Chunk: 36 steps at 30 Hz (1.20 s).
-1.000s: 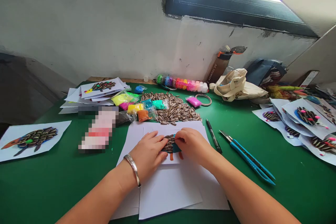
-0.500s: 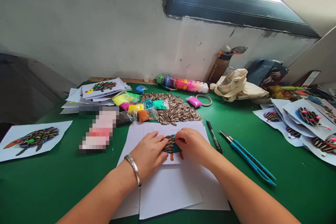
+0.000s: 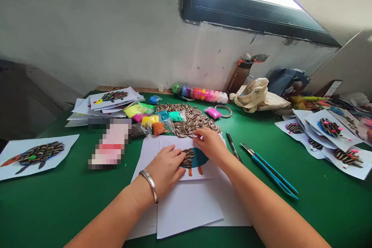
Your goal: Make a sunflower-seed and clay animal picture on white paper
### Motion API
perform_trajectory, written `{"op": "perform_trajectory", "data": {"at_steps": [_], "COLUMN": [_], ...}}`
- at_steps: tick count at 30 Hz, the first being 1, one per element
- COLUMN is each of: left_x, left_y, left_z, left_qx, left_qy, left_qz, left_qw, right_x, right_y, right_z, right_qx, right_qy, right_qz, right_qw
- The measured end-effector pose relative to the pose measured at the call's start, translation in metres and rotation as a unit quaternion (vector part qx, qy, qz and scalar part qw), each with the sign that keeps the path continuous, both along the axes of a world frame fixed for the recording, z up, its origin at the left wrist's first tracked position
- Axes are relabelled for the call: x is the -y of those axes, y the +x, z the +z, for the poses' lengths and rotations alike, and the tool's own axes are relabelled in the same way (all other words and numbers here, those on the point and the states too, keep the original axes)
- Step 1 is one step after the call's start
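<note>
My left hand point(image 3: 167, 166) lies flat with its fingers stretched over a white sheet point(image 3: 174, 178), partly covering a picture. The picture has a teal clay body point(image 3: 200, 157) on two orange legs point(image 3: 195, 171). Sunflower seeds point(image 3: 187, 158) stand in rows on the body's left part, beside my left fingertips. Above the body, my right hand point(image 3: 211, 144) is curled at the near edge of the sunflower seed pile point(image 3: 193, 118). Its thumb and forefinger are bent together; whether a seed is between them I cannot make out.
Bags of coloured clay point(image 3: 149, 120) lie left of the pile. A pen point(image 3: 233, 146) and a blue craft knife point(image 3: 269, 171) rest to the right. Finished seed pictures lie at the left point(image 3: 40, 155) and right point(image 3: 331, 128). A bottle point(image 3: 240, 73) and cloth bag point(image 3: 258, 95) stand behind.
My right hand has lifted off the teal body and moved up to the seed pile, uncovering the body's right part. My left hand has stayed in place. The view has shifted slightly.
</note>
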<state>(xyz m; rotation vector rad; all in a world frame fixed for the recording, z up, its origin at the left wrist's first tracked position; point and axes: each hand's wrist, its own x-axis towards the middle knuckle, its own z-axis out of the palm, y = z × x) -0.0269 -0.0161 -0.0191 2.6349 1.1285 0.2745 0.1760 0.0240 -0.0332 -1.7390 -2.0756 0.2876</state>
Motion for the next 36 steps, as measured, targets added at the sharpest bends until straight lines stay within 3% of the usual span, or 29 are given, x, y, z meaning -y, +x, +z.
{"op": "perform_trajectory", "data": {"at_steps": [9, 18, 20, 23, 28, 31, 36], "left_x": [0.003, 0.001, 0.000, 0.000, 0.000, 0.000, 0.000], "left_y": [0.003, 0.001, 0.000, 0.001, 0.002, 0.002, 0.001], "left_z": [0.008, 0.001, 0.000, 0.001, 0.006, 0.007, 0.004], "left_qx": [-0.011, -0.001, 0.004, -0.002, -0.013, -0.008, -0.003], "left_qy": [-0.017, -0.006, 0.000, -0.005, -0.024, -0.024, -0.014], "left_qz": [0.010, 0.001, -0.002, 0.001, 0.002, -0.004, -0.009], "left_qw": [1.000, 1.000, 1.000, 1.000, 1.000, 1.000, 1.000], "right_x": [-0.007, 0.001, 0.006, 0.019, 0.050, 0.061, 0.064], "right_y": [-0.012, -0.011, -0.008, -0.001, 0.005, 0.005, 0.006], "right_z": [-0.007, -0.004, 0.004, 0.015, 0.019, 0.015, 0.009], "right_qx": [0.066, 0.089, 0.051, -0.100, -0.276, -0.282, -0.196], "right_qy": [0.030, 0.071, 0.071, 0.034, -0.090, -0.093, -0.078], "right_qz": [0.021, 0.062, 0.046, 0.041, 0.051, 0.053, 0.113], "right_qw": [0.997, 0.992, 0.995, 0.994, 0.956, 0.953, 0.971]}}
